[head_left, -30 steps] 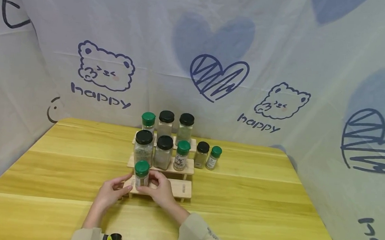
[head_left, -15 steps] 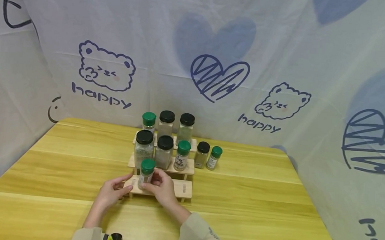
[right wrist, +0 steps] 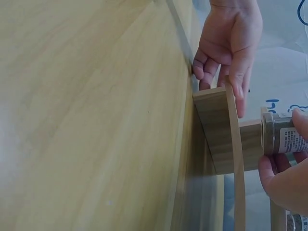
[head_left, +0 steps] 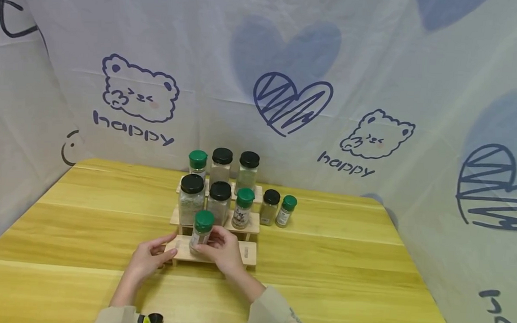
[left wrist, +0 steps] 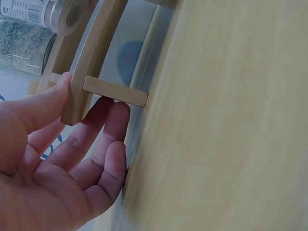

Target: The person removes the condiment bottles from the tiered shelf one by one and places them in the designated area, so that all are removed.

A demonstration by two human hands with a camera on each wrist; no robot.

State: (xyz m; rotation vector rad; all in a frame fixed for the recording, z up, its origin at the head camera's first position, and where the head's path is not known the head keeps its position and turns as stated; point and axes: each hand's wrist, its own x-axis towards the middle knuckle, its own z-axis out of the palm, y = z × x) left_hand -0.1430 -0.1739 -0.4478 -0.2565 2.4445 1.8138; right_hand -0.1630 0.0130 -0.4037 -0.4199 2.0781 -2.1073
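Note:
A small spice jar (head_left: 202, 226) with a green cap is pinched between the thumb and fingers of my right hand (head_left: 226, 252). It is held upright over the front step of a three-step wooden spice rack (head_left: 249, 255); in the right wrist view, the jar's base (right wrist: 267, 134) stands clear of the step. My left hand (head_left: 147, 259) grips the left end of that front step. In the left wrist view, the thumb lies on top of the board (left wrist: 91, 53) and the fingers are beneath it, by the support leg (left wrist: 115, 90).
Black- and green-capped jars fill the rack's middle step, including a large jar (head_left: 191, 202). Behind them, the back step also carries jars, one a black-capped jar (head_left: 247, 173). Right of the rack, a black-capped jar (head_left: 268, 209) and a green-capped jar (head_left: 284, 213) stand on the wooden table (head_left: 331, 270).
My right hand has moved the green-capped jar to the right along the front step and slightly up. My left hand stays on the end of the rack.

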